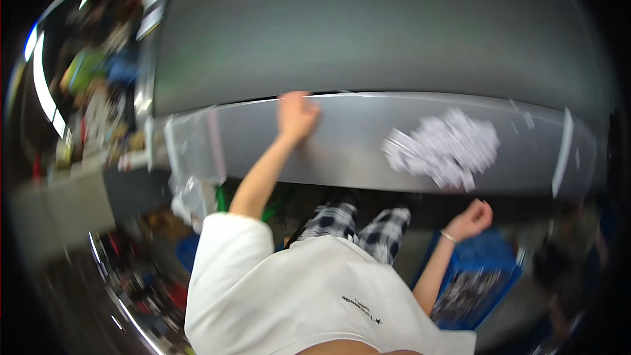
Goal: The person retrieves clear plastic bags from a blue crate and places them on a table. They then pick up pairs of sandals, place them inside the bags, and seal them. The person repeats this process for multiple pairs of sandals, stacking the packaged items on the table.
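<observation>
The picture is blurred by motion. My left hand (296, 116) reaches forward and lies flat on a long grey metal ledge (355, 151), fingertips at its far edge, with nothing in it. My right hand (470, 217) hangs low beside my body with the fingers curled in and a thin bracelet on the wrist; I see nothing held in it. A heap of small white paper pieces (444, 148) lies on the ledge between the two hands, apart from both. I wear a white T-shirt (309, 296) and checked trousers (365, 223).
Beyond the ledge runs a wide dark grey belt surface (368, 33). A clear plastic bag (190, 158) hangs at the ledge's left end. A blue crate (483, 276) with printed items stands on the floor under my right hand. Cluttered shelves (98, 92) fill the left.
</observation>
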Available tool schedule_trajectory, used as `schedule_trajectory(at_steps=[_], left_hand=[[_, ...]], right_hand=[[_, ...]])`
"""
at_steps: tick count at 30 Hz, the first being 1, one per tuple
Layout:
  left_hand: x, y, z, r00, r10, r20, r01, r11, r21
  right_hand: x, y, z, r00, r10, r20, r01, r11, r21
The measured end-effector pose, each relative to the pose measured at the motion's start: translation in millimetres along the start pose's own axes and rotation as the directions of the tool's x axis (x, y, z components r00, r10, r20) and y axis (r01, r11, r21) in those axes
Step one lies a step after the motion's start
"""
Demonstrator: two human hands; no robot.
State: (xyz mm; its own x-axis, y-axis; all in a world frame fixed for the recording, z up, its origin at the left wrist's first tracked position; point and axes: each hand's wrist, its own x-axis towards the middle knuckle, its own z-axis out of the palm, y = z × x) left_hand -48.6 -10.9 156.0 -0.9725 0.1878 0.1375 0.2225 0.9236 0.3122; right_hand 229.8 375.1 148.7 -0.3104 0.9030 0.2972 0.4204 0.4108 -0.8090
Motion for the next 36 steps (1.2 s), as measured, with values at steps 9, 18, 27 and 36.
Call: schedule_trajectory(at_steps=[9, 18, 27, 36], left_hand=[[-173, 271, 1, 0.810, 0.476, 0.342, -0.317, 0.847, -0.427], [-277, 320, 305, 0.342, 0.232, 0.911, -0.221, 0.962, -0.162], [-109, 351, 509, 0.825, 0.190, 0.533, -0.384, 0.879, 0.281], [21, 293, 486, 0.942, -0.221, 0.252, -0.018, 0.718, 0.695]], right_hand=[[-151, 199, -123, 0.340, 0.756, 0.560, -0.129, 0.627, -0.768], [-152, 283, -149, -0.300, 0.826, 0.477, -0.314, 0.387, -0.867], [-205, 308, -157, -0.210, 0.883, 0.419, -0.580, 0.233, -0.781], [-210, 304, -135, -0.055, 0.921, 0.384, -0.639, 0.263, -0.723]])
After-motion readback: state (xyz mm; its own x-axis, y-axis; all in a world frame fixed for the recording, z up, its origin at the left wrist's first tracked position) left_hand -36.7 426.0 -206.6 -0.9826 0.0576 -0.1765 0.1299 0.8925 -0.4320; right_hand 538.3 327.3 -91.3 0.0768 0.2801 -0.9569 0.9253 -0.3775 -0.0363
